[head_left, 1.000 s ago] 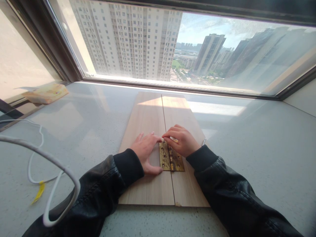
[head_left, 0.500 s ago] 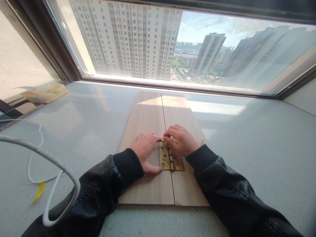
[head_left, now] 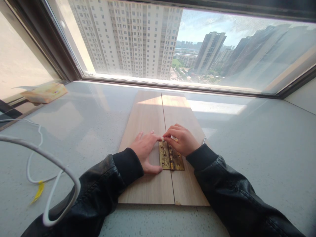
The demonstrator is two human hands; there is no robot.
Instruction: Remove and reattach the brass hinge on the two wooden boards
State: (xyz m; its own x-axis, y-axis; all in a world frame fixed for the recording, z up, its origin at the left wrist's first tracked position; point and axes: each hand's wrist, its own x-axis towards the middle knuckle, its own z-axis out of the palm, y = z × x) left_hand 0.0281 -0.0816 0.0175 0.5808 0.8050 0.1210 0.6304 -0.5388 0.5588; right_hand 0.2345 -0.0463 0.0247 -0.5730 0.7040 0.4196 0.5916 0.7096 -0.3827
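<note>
I see free passage over the bench [head_left: 256, 148] right of the boards [head_left: 145, 121]; at left the cable [head_left: 77, 187] stands in the way, ahead the window [head_left: 177, 49].

Colours and patterns of the hinge [head_left: 165, 158], the two boards [head_left: 144, 115] and the surrounding surfaces.
The hinge is brass-yellow, mottled with dark marks; the boards are pale beige, streaked with faint lengthwise grain and divided by a thin dark line. Sleeves [head_left: 96, 184]: black. Countertop [head_left: 249, 154]: pale grey with darker speckles. Cable [head_left: 21, 141]: white; tag [head_left: 39, 191]: yellow. Packet [head_left: 50, 92]: cream with yellow-orange patches. Window frame [head_left: 70, 69]: dark brown. Tall building [head_left: 128, 39]: cream, patterned with rows of small dark windows.
</note>
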